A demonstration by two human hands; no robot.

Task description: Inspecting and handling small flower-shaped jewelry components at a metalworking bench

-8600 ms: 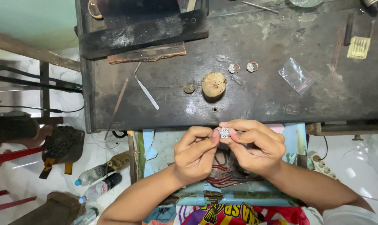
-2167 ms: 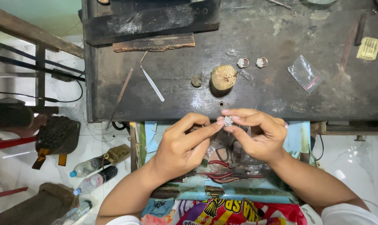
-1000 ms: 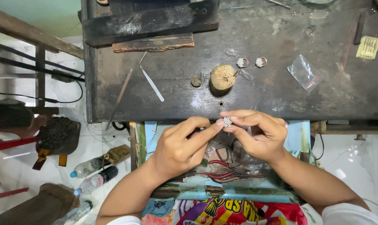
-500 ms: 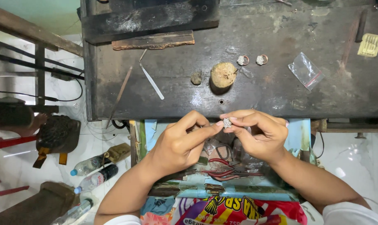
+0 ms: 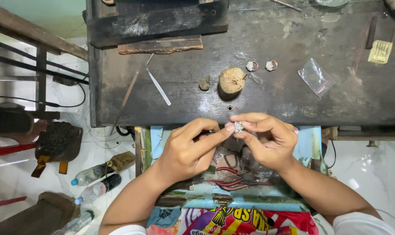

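- Right hand (image 5: 267,141) pinched a small silver jewel piece (image 5: 238,126) just off the dark workbench's (image 5: 293,95) near edge.
- Left hand's (image 5: 186,150) fingertip touched it.
- It looked light, stiff and delicate, best held by its rim.

Bare workbench (image 5: 293,100) strip ahead of hands; wooden stump (image 5: 231,82), two rings (image 5: 261,65) beyond.

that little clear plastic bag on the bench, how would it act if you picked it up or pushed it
The clear plastic bag looks thin and crinkled, so probably floppy and very light. Lying flat on the dark workbench, it would likely slide, not roll.
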